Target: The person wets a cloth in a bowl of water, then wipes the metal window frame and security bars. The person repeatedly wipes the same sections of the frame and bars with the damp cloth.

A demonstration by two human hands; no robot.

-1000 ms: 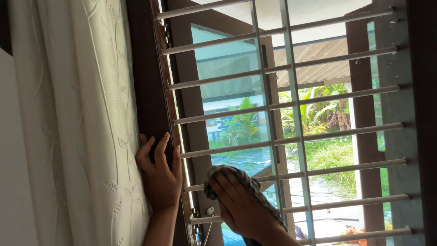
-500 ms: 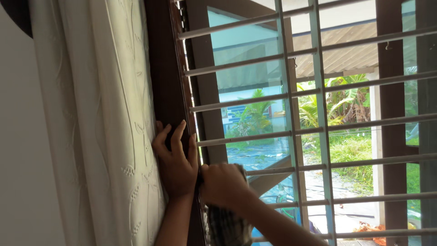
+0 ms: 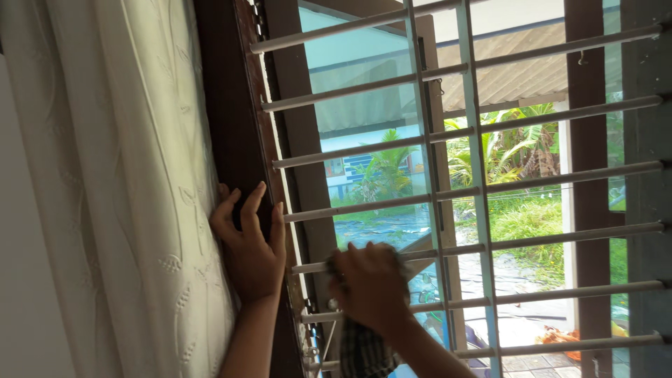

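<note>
The curtain (image 3: 126,189) hangs at the far left, pushed against the dark frame (image 3: 227,105). The left hand (image 3: 248,245) lies flat on that frame, fingers spread wide and pointing up, holding nothing; it also keeps the curtain edge back.

Risk: if this palm slides on the smooth wood, the curtain probably swings back over the work area, and the person loses the brace.

Just right of it, the right hand (image 3: 371,283) is closed around a checked cloth (image 3: 364,350). The cloth is bunched in the fist and pressed to a lower white bar of the grille (image 3: 448,133); its tail hangs below the wrist.

Risk: the loose tail can catch on the small hardware at the bar ends near the frame, and a hard pull may drag the cloth from the grip. Knuckles sit close between two bars, so a fast stroke may pinch or scrape them.

Beyond the grille the sash (image 3: 308,140) stands open outward. A cloth let go here likely falls outside, out of reach.
</note>
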